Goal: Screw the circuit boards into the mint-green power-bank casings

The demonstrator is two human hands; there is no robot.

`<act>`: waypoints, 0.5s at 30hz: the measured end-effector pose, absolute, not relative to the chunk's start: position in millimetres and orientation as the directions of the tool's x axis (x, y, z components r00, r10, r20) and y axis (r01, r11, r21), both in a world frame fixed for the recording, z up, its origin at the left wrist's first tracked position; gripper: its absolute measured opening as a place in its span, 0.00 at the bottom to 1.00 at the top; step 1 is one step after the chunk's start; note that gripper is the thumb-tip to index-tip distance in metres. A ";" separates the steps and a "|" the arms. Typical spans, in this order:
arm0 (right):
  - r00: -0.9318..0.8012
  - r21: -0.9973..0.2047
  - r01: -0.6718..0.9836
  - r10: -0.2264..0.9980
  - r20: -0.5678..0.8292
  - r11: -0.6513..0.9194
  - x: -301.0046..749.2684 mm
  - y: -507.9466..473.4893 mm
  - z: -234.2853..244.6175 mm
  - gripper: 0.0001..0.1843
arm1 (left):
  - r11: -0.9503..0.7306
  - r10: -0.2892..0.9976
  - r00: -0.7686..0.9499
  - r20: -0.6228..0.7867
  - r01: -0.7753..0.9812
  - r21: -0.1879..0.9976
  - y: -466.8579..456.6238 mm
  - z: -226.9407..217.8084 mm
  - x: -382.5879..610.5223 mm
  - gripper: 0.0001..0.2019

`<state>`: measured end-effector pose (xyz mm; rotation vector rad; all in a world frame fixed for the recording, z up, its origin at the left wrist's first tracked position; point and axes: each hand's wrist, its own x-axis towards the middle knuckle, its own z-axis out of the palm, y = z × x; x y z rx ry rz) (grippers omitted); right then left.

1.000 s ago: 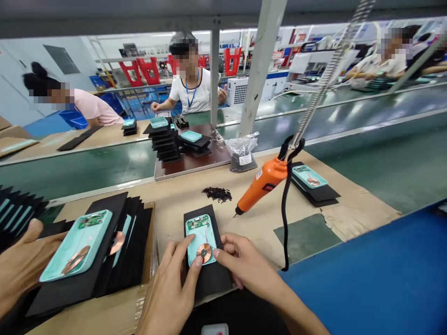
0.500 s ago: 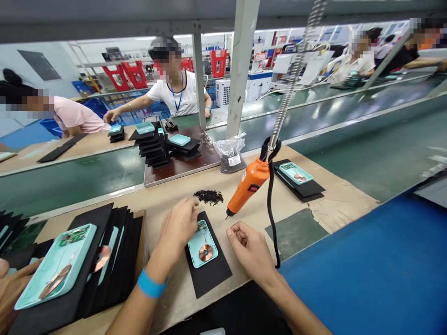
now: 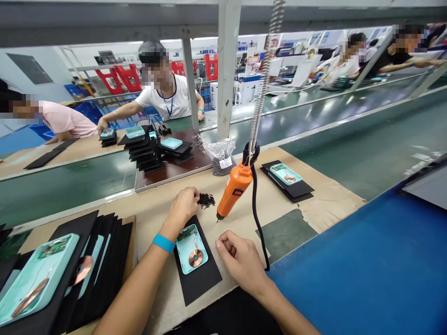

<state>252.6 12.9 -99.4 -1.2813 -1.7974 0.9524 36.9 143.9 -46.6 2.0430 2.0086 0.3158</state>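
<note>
Pale turquoise rectangular plastic shell (image 3: 190, 245) lying open, just nearer than the fingers of the left hand (image 3: 187, 202)
They bunch narrow at a loose heap of tiny black pieces (image 3: 207, 200), any hold hidden; a light pinch seems best. Fingers of the right hand (image 3: 239, 253) curl beside the shell, contents unclear; an orange cylindrical driver (image 3: 233, 191) hangs beyond them
</note>
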 end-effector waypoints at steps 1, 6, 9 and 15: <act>-0.249 -0.871 0.430 0.959 0.137 0.237 252.1 12.8 -99.1 0.14 | -0.018 0.999 0.028 -0.024 0.941 0.337 143.6 -47.0 36.5 0.09; -0.253 -0.865 0.435 0.956 0.151 0.252 250.2 12.3 -96.3 0.14 | -0.060 0.997 0.070 -0.015 0.933 0.355 141.2 -53.8 34.3 0.12; -0.233 -0.877 0.418 0.961 0.151 0.239 249.6 12.4 -95.6 0.14 | -0.072 0.997 0.076 0.005 0.926 0.369 141.8 -58.3 33.2 0.11; -0.165 -0.926 0.332 0.977 0.133 0.182 249.6 9.4 -100.6 0.14 | -0.085 0.996 0.072 0.047 0.899 0.430 138.8 -53.2 30.0 0.10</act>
